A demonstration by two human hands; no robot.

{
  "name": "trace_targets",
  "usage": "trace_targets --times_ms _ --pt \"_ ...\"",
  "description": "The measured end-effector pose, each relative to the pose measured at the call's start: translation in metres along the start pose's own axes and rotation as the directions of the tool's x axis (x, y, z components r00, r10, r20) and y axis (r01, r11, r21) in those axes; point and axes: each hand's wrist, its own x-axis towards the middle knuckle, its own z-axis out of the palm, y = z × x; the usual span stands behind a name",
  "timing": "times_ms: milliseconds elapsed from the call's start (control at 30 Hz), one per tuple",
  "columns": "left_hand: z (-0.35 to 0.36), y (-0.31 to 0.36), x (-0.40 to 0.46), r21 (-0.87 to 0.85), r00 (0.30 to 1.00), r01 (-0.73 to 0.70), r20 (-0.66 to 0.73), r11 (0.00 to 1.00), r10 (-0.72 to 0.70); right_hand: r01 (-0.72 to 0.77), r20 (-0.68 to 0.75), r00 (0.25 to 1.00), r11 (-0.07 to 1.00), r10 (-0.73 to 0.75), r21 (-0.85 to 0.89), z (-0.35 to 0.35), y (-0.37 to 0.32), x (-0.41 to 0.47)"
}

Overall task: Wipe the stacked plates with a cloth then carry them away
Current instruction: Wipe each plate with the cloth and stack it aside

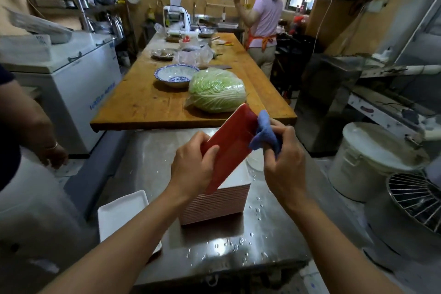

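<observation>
A stack of plates (214, 203) sits on a wet steel tabletop (238, 246) and serves as the landmark here. Far left of the stack, another person's hand (53, 153) with a bracelet hangs near a white chest freezer (71, 74). Just left of the stack, a white rectangular tray (119, 212) lies flat on the tabletop. Directly above the stack, the left hand (191, 167) grips a red rectangular plate (231, 145) by its lower left edge, fingers curled behind it and thumb across the red face; the plate is tilted steeply, its lower corner reaching down to the top of the stack. Above and to the right of the stack, the right hand (284, 157) has its fingers closed around a bunched blue cloth (265, 133), which is pressed against the upper right edge of the red plate. Beyond the stack, a wooden tabletop (143, 102) carries a blue-and-white bowl (175, 75) and, to its right, a wrapped cabbage (217, 90). Farther back, a person in an orange apron (262, 19) stands facing away. Right of the stack, on the floor, stand a white lidded bucket (367, 162) and a wire guard (415, 200).
</observation>
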Motion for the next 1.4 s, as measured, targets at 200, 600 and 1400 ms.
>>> trace_targets --times_ms 200,600,1400 --pt "-0.004 -0.001 -0.017 -0.374 0.970 0.230 0.160 0.899 -0.182 0.197 0.204 0.962 0.979 -0.182 -0.056 0.006 -0.026 -0.003" --pt "0.003 -0.002 -0.035 -0.605 0.916 0.399 0.223 0.689 -0.334 0.194 0.284 0.952 0.940 -0.111 -0.280 0.012 -0.008 0.007" --pt "0.080 0.043 -0.039 -0.782 0.824 0.450 0.177 0.431 -0.538 -0.619 0.359 0.773 0.747 0.523 0.245 -0.044 0.054 -0.060"
